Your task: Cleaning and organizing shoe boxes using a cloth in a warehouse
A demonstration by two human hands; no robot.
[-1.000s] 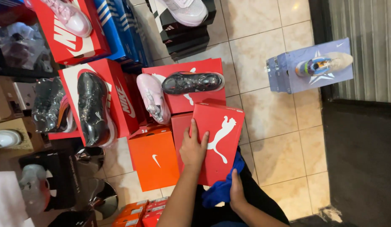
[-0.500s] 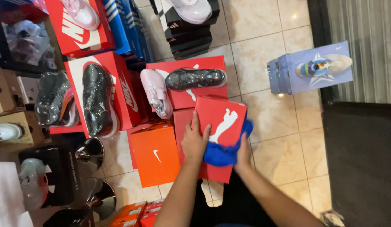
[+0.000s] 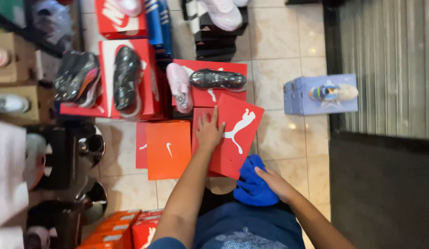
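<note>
My left hand lies flat on the lid of a red shoe box with a white leaping-cat mark, which sits tilted on another red box. My right hand grips a bunched blue cloth at the box's near right corner. Just beyond stands another red box carrying a dark sneaker, with a pink sneaker leaning at its left side.
An orange shoe box lies left of the red one. Red boxes with dark shoes stand at left, a pale blue box with a colourful shoe at right on the tiled floor. A dark mat lies right.
My right hand has drawn the blue cloth down off the box lid toward the near corner. My left hand stays pressed on the lid.
</note>
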